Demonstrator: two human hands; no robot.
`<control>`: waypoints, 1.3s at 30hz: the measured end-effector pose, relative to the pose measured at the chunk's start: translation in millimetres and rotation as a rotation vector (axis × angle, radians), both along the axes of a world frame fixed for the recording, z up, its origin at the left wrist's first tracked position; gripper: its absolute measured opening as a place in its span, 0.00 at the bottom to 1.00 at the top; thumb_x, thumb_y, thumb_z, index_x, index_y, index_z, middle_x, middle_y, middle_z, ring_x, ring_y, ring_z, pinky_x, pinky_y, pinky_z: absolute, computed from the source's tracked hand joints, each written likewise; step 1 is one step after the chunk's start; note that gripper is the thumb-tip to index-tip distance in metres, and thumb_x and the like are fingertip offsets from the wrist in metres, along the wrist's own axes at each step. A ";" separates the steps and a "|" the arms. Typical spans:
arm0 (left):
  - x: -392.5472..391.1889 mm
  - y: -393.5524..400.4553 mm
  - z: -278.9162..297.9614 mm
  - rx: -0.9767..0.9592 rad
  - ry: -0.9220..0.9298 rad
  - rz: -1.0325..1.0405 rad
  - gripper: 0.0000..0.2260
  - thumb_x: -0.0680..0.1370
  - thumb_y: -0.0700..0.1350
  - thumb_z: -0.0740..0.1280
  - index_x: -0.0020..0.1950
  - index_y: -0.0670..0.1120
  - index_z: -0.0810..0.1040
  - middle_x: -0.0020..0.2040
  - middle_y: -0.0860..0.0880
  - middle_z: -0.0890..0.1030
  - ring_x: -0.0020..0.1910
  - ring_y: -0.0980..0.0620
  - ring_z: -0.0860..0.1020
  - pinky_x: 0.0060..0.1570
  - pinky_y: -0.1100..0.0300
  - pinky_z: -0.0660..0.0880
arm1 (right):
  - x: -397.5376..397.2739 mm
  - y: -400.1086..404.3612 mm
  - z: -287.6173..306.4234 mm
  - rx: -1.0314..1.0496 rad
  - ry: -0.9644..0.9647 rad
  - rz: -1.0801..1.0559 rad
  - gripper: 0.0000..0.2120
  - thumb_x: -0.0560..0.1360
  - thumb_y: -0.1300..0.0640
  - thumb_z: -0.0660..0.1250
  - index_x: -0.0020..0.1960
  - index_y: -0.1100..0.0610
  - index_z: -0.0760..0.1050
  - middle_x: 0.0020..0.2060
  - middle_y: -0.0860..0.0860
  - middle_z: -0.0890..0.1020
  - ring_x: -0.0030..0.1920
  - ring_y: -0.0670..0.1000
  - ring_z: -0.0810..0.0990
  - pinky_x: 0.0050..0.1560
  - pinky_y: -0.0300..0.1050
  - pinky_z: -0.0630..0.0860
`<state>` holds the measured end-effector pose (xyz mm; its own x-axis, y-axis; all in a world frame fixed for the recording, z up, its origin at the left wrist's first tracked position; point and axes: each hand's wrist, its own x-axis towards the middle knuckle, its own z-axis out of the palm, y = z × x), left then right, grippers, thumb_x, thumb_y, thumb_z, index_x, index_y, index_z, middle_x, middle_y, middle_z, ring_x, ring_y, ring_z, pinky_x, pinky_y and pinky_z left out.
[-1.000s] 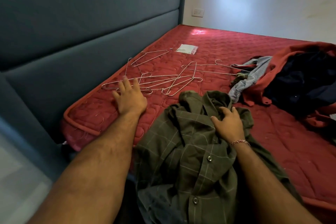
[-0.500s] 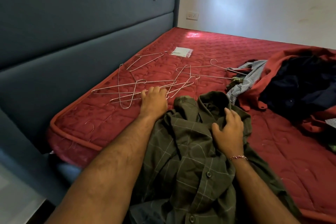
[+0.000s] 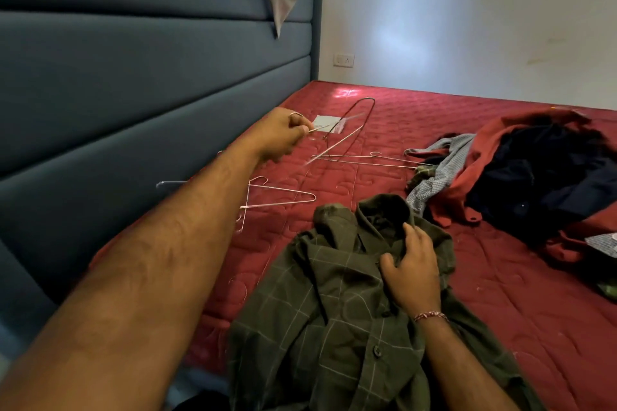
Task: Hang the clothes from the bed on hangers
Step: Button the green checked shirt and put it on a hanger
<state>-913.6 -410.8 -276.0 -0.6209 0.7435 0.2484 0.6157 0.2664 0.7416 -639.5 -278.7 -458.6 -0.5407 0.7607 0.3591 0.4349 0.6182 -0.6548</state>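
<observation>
An olive checked shirt (image 3: 337, 304) lies crumpled at the near edge of the red mattress (image 3: 500, 294). My right hand (image 3: 412, 269) rests on it below the collar, thumb and fingers gripping the cloth. My left hand (image 3: 282, 133) is raised above the mattress and pinches a thin wire hanger (image 3: 347, 133), which hangs blurred in the air. Other wire hangers (image 3: 277, 198) lie on the mattress beside my left forearm, and one more hanger (image 3: 370, 158) lies farther back.
A blue padded headboard (image 3: 133, 83) runs along the left. A heap of red, dark and grey clothes (image 3: 521, 177) sits at the right. A small white packet (image 3: 325, 122) lies behind the raised hanger. A white wall (image 3: 467, 20) with a socket (image 3: 344, 60) closes the far side.
My left hand went from the hangers on the mattress to holding one lifted in the air, farther away. The hanger pile has shifted. My right hand stays on the shirt.
</observation>
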 end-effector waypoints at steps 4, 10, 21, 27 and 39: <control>12.4 2.4 32.3 -0.512 0.681 0.083 0.07 0.78 0.46 0.67 0.49 0.48 0.85 0.47 0.48 0.86 0.47 0.43 0.83 0.45 0.51 0.78 | -0.4 1.3 0.2 -0.015 -0.007 0.003 0.32 0.75 0.58 0.71 0.77 0.61 0.66 0.75 0.57 0.68 0.75 0.58 0.67 0.74 0.59 0.67; 54.6 3.3 43.4 -0.880 1.182 0.234 0.10 0.79 0.38 0.62 0.55 0.44 0.81 0.53 0.45 0.84 0.52 0.40 0.84 0.41 0.51 0.73 | -1.4 1.3 0.9 -0.034 -0.019 0.000 0.32 0.75 0.57 0.71 0.77 0.60 0.67 0.74 0.56 0.69 0.74 0.58 0.68 0.73 0.62 0.68; 80.5 16.0 45.2 -0.479 0.471 -0.230 0.04 0.77 0.46 0.76 0.46 0.46 0.89 0.42 0.55 0.86 0.43 0.56 0.83 0.46 0.59 0.77 | 12.5 -7.3 17.2 -0.076 0.325 -0.140 0.31 0.72 0.67 0.68 0.75 0.63 0.69 0.72 0.59 0.72 0.74 0.59 0.68 0.75 0.53 0.63; 110.2 35.7 4.3 -0.284 0.231 -0.302 0.04 0.76 0.44 0.77 0.47 0.44 0.88 0.42 0.48 0.88 0.40 0.56 0.81 0.46 0.56 0.78 | 37.0 -2.0 27.8 0.162 0.393 -0.056 0.31 0.69 0.61 0.63 0.73 0.60 0.73 0.69 0.55 0.77 0.68 0.58 0.73 0.72 0.52 0.66; 239.9 112.8 -15.3 0.031 0.272 -0.551 0.24 0.81 0.62 0.61 0.37 0.46 0.81 0.31 0.53 0.79 0.30 0.57 0.75 0.37 0.53 0.74 | 99.9 50.4 72.2 0.467 0.279 -0.086 0.19 0.80 0.41 0.58 0.47 0.56 0.77 0.44 0.52 0.78 0.50 0.59 0.76 0.50 0.55 0.70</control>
